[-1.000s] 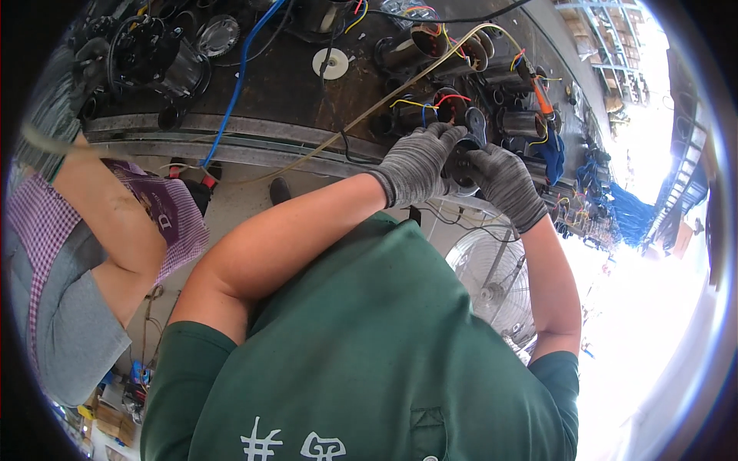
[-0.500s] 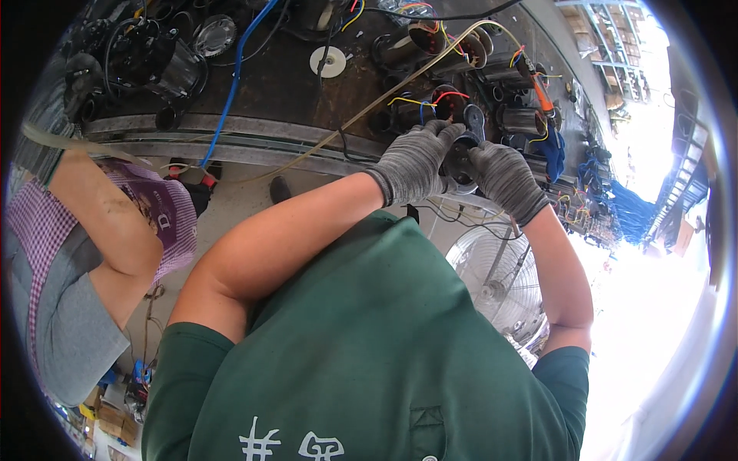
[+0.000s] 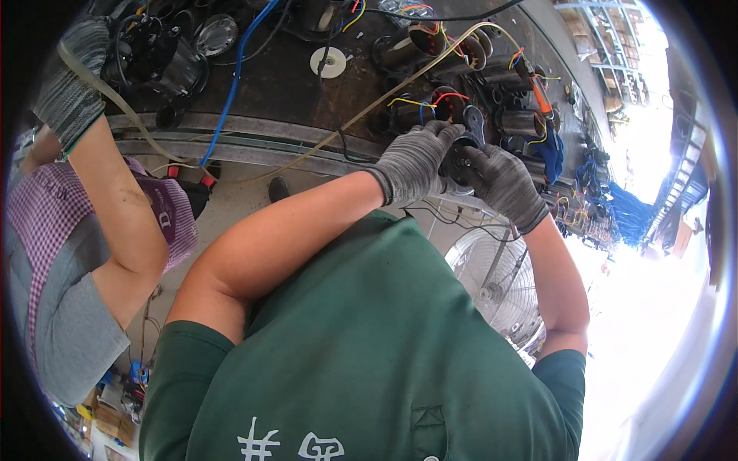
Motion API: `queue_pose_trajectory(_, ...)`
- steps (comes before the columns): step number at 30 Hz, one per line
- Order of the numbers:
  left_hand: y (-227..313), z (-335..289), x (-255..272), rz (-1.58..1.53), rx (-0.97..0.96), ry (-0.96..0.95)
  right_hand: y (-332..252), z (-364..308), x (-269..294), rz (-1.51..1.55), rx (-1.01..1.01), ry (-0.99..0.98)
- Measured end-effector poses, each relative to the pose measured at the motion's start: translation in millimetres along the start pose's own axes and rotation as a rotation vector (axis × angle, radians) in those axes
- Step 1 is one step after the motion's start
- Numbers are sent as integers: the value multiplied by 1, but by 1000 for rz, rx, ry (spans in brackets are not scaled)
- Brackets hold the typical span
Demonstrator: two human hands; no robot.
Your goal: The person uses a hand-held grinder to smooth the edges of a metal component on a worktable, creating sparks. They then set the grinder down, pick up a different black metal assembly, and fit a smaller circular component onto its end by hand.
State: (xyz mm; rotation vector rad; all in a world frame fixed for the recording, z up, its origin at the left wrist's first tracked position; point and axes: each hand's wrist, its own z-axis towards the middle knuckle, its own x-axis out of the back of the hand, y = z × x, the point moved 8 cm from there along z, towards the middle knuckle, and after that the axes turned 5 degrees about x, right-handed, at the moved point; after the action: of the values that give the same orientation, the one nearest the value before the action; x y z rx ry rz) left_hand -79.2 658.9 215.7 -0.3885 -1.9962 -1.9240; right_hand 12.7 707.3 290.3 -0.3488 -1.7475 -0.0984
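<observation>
At the near edge of the workbench, both of my hands wear grey knit gloves. Between them is a dark, round part (image 3: pixel 457 163) with a black rounded lug (image 3: pixel 473 120) at its far side. My left hand (image 3: pixel 419 160) closes on its left side, with the fingertips at the top. From the right, my right hand (image 3: pixel 504 187) grips the same part with bent fingers over its face. Just beyond them lies a dark metal cylinder (image 3: pixel 415 119) with yellow, blue and red wires at its open end. My fingers hide much of the held part.
Several dark metal cylinders with wires line the bench (image 3: pixel 269 100). A tan hose (image 3: pixel 400 86) crosses it to an orange-handled tool (image 3: pixel 541 95). A white disc (image 3: pixel 329 63) lies mid-bench. A co-worker's gloved hand (image 3: pixel 77 84) is at left; a floor fan (image 3: pixel 496 280) stands below.
My right hand has shifted slightly, its fingers now further over the round part; my left hand stays nearly still. At left, the co-worker's gloved hand has come further into view, moving the pale hose.
</observation>
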Motion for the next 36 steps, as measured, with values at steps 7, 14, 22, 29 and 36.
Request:
queue_pose_trajectory(7, 0, 2, -1, -27, -11, 13, 16, -4, -23, -122, 0, -120)
queue_pose_trajectory(14, -1, 2, -2, -12, -38, 40, 18, -7, -34, -163, 45, -93)
queue_pose_trajectory(22, 2, 0, -4, -2, -20, -8, 10, -10, -39, -237, -88, -84)
queue_pose_trajectory(29, 4, -1, -6, 33, 14, -35, 16, -24, -25, -37, -141, 150)
queue_pose_trajectory(36, 64, 3, 2, 408, -170, 126, 84, -79, -67, 669, -369, 729)
